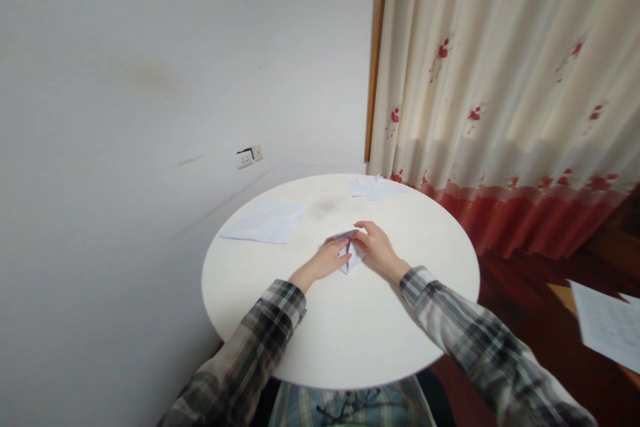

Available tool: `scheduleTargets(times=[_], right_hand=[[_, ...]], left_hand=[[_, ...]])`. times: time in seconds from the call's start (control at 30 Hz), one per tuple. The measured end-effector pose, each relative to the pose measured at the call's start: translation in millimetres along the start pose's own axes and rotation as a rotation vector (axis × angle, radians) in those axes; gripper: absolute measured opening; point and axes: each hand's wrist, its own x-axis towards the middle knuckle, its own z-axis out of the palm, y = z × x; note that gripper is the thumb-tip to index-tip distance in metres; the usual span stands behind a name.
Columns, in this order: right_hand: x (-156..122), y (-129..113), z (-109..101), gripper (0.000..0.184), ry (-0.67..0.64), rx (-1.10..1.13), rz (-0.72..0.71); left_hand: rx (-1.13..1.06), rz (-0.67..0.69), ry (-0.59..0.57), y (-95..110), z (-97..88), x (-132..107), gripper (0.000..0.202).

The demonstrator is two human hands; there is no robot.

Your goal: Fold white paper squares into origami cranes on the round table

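Observation:
A small folded sheet of white paper [354, 261] lies near the middle of the round white table, with a crease and a pointed lower end showing. My left hand [327, 260] holds its left side, fingers over the upper part and thumb lower down. From the right, my right hand [377, 248] grips the paper's upper right edge with bent fingers. Both hands are close together, and they hide part of the folds.
The round white table [345, 333] carries a larger white sheet [267, 220] at left and more paper pieces [373, 188] at the back. A wall with a socket [244, 159] is left; a flowered curtain [475, 67] hangs right. Printed sheets [607, 320] lie at far right.

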Motion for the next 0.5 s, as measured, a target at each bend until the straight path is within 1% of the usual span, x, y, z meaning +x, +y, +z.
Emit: scheduleTargets(times=[0.17, 0.33, 0.43, 0.5], right_hand=[[0.7, 0.2, 0.8, 0.014, -0.026, -0.008, -0.028], [2.3, -2.7, -2.3, 0.017, -0.059, 0.004, -0.045], [2.4, -4.2, -4.2, 0.02, -0.101, 0.019, -0.052], [1.8, -3.9, -3.9, 0.021, -0.125, 0.028, -0.06]], left_hand=[[-0.002, -0.002, -0.021, -1.2, 0.5, 0.0, 0.044], [0.023, 0.027, 0.019, -4.3, 0.6, 0.1, 0.04], [0.037, -0.003, 0.034, -4.6, -0.4, -0.5, 0.042], [0.038, -0.022, 0.015, -3.2, -1.8, -1.0, 0.042]])
